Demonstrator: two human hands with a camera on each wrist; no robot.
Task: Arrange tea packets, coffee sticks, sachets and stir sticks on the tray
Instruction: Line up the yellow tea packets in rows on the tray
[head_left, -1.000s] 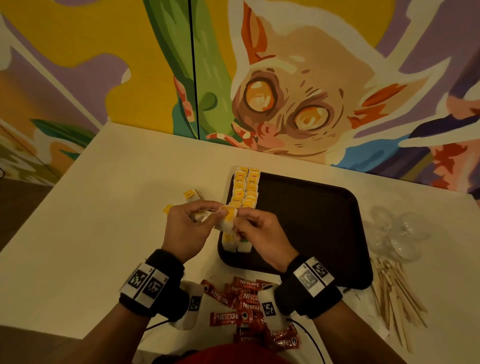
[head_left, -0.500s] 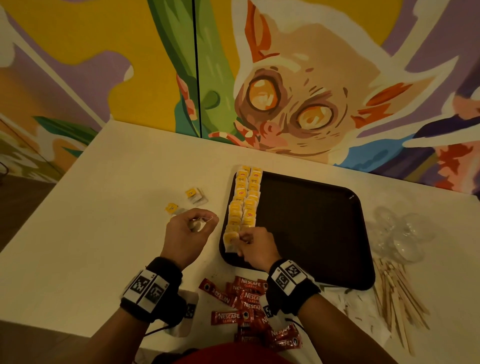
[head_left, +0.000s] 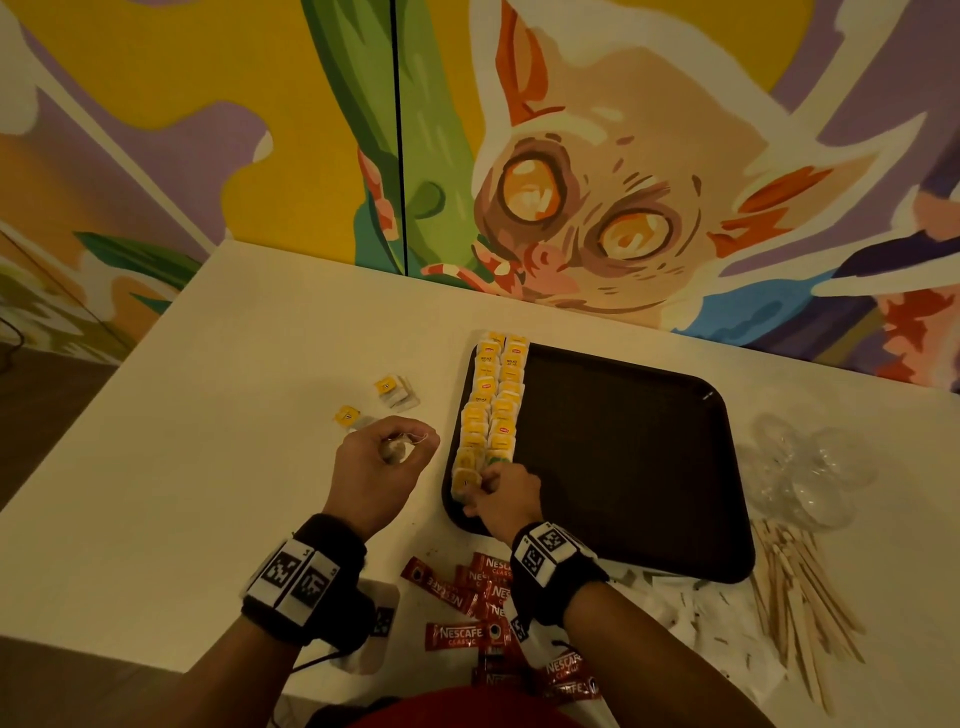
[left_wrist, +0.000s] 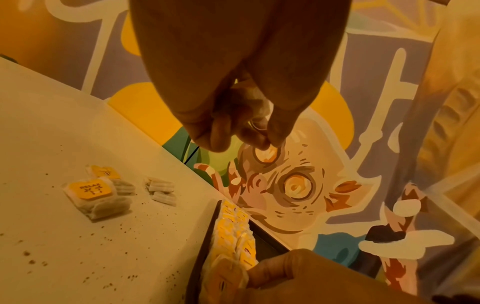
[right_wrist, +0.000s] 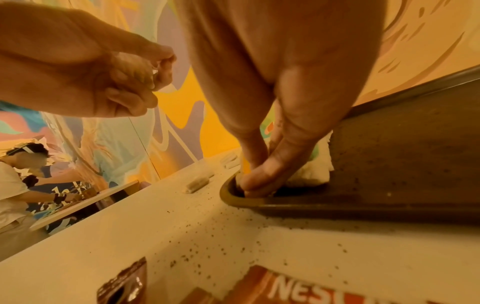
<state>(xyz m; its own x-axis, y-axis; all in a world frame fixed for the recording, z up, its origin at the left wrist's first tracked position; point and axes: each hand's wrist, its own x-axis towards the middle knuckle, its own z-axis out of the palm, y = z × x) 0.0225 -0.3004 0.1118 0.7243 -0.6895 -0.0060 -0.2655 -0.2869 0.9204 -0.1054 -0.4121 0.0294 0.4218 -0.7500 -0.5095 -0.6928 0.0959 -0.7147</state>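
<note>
My right hand (head_left: 503, 498) is pinching a tea bag (head_left: 464, 477) at the tray's (head_left: 639, 457) near-left corner, fingertips hiding most of it. Left hand (head_left: 375, 466) is curling round another bag (head_left: 396, 450), barely showing.

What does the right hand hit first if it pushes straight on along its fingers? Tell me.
Likely the tea packets: the right hand points up their two rows along the tray edge, already touching the nearest.
</note>
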